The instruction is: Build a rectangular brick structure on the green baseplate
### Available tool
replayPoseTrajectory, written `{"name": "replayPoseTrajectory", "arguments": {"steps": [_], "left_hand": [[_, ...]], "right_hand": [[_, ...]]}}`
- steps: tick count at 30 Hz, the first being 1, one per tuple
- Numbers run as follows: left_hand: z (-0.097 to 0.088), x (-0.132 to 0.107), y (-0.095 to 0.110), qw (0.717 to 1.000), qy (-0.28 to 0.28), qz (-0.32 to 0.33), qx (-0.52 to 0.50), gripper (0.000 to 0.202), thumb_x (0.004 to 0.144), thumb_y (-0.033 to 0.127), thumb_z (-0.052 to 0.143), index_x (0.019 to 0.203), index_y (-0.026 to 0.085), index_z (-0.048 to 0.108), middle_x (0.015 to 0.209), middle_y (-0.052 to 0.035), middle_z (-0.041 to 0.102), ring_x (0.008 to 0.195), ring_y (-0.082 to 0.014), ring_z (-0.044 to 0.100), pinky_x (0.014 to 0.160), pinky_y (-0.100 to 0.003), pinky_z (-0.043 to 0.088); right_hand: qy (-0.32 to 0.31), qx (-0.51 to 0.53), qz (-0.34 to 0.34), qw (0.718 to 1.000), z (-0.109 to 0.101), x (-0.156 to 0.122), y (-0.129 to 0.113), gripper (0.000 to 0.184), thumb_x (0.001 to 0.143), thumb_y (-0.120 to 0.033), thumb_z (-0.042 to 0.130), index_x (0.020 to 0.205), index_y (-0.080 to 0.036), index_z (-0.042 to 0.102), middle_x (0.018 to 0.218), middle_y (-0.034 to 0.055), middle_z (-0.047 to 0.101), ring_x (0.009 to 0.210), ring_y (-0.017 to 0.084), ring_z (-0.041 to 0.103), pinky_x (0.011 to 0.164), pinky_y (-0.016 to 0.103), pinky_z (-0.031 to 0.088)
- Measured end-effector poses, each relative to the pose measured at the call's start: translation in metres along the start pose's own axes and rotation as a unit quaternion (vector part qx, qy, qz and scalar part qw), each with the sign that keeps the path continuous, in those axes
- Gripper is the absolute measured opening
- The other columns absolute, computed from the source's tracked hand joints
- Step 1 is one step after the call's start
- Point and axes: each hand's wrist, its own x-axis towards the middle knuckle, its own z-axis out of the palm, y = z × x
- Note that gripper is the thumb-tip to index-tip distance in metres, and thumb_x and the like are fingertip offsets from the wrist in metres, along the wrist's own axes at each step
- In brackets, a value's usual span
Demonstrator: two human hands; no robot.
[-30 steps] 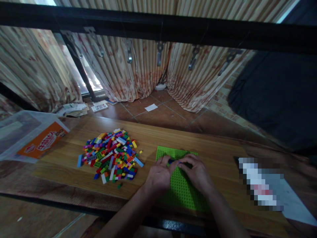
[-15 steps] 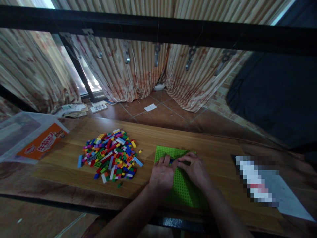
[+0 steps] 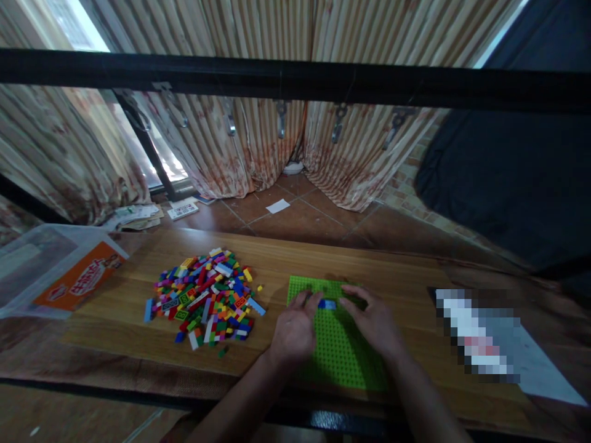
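Note:
A bright green studded baseplate lies flat on the wooden table in front of me. A small blue brick sits on its far part, between my two hands. My left hand rests on the plate's left edge, fingers loosely curled, holding nothing that I can see. My right hand lies on the plate just right of the blue brick, fingers stretched toward it and apart from it. A heap of several small coloured bricks lies on the table to the left.
A clear plastic box with an orange label stands at the table's left end. A white paper sheet with a blurred patch lies at the right. A black bar crosses overhead; striped curtains hang behind, above a tiled floor.
Both hands, which met over the blue brick, have drawn apart, leaving it uncovered on the plate. The camera has tilted slightly.

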Motion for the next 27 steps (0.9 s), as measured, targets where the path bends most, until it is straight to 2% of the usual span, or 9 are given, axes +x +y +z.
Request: {"name": "replayPoseTrajectory", "arguments": {"steps": [3, 5, 9, 14, 19, 23, 27], "left_hand": [[-0.004, 0.000, -0.001, 0.998, 0.028, -0.019, -0.054, 0.062, 0.080, 0.004, 0.040, 0.140, 0.020, 0.042, 0.141, -0.0083, 0.049, 0.123, -0.0185, 0.053, 0.106, -0.030, 0.043], [-0.007, 0.000, -0.001, 0.996, 0.041, -0.030, -0.075, 0.058, 0.083, 0.005, 0.039, 0.139, 0.019, 0.043, 0.139, -0.0085, 0.050, 0.122, -0.0182, 0.054, 0.106, -0.030, 0.043], [-0.010, 0.002, -0.001, 0.990, 0.066, -0.058, -0.111, 0.052, 0.087, 0.008, 0.036, 0.138, 0.015, 0.043, 0.133, -0.0114, 0.057, 0.118, -0.0188, 0.058, 0.104, -0.032, 0.044], [-0.011, 0.004, -0.002, 0.979, 0.072, -0.093, -0.169, 0.054, 0.088, 0.009, 0.037, 0.141, 0.018, 0.038, 0.117, -0.0088, 0.067, 0.097, -0.0178, 0.067, 0.093, -0.034, 0.051], [-0.013, 0.004, -0.001, 0.979, 0.061, -0.094, -0.172, 0.054, 0.088, 0.013, 0.040, 0.142, 0.017, 0.038, 0.113, -0.0089, 0.070, 0.092, -0.0192, 0.069, 0.089, -0.034, 0.052], [-0.013, 0.004, 0.000, 0.977, 0.059, -0.105, -0.178, 0.052, 0.091, 0.018, 0.039, 0.142, 0.015, 0.038, 0.108, -0.0093, 0.072, 0.089, -0.0200, 0.070, 0.086, -0.034, 0.054], [-0.014, 0.002, 0.002, 0.975, 0.063, -0.113, -0.181, 0.051, 0.088, 0.015, 0.039, 0.140, 0.014, 0.041, 0.109, -0.0094, 0.072, 0.091, -0.0201, 0.070, 0.088, -0.034, 0.054]], "right_hand": [[0.052, 0.000, 0.010, 0.999, -0.004, 0.000, -0.001, 0.029, 0.086, -0.042, 0.053, 0.095, -0.021, 0.071, 0.101, 0.0089, 0.072, 0.095, 0.025, 0.065, 0.090, 0.043, 0.048], [0.062, -0.013, -0.004, 0.998, -0.004, -0.001, -0.004, 0.029, 0.087, -0.041, 0.051, 0.092, -0.021, 0.071, 0.098, 0.0090, 0.072, 0.093, 0.024, 0.066, 0.088, 0.042, 0.049], [0.050, -0.017, -0.040, 0.998, 0.003, -0.003, -0.012, 0.027, 0.088, -0.039, 0.050, 0.090, -0.022, 0.071, 0.094, 0.0068, 0.072, 0.090, 0.023, 0.065, 0.085, 0.039, 0.050], [0.006, -0.034, -0.083, 0.996, 0.015, -0.005, -0.017, 0.020, 0.086, -0.034, 0.053, 0.085, -0.025, 0.071, 0.088, 0.0047, 0.070, 0.088, 0.023, 0.063, 0.083, 0.039, 0.048], [-0.030, -0.006, -0.062, 0.998, 0.023, -0.005, -0.017, 0.019, 0.085, -0.029, 0.053, 0.078, -0.024, 0.070, 0.084, 0.0040, 0.068, 0.082, 0.020, 0.063, 0.079, 0.036, 0.048], [-0.025, 0.013, -0.047, 0.998, 0.024, -0.004, -0.019, 0.019, 0.082, -0.029, 0.053, 0.076, -0.024, 0.071, 0.084, 0.0040, 0.068, 0.081, 0.020, 0.065, 0.078, 0.036, 0.049], [-0.027, 0.015, -0.040, 0.999, 0.023, -0.004, -0.018, 0.018, 0.081, -0.032, 0.055, 0.078, -0.024, 0.071, 0.084, 0.0037, 0.070, 0.081, 0.021, 0.066, 0.078, 0.036, 0.050]]}}
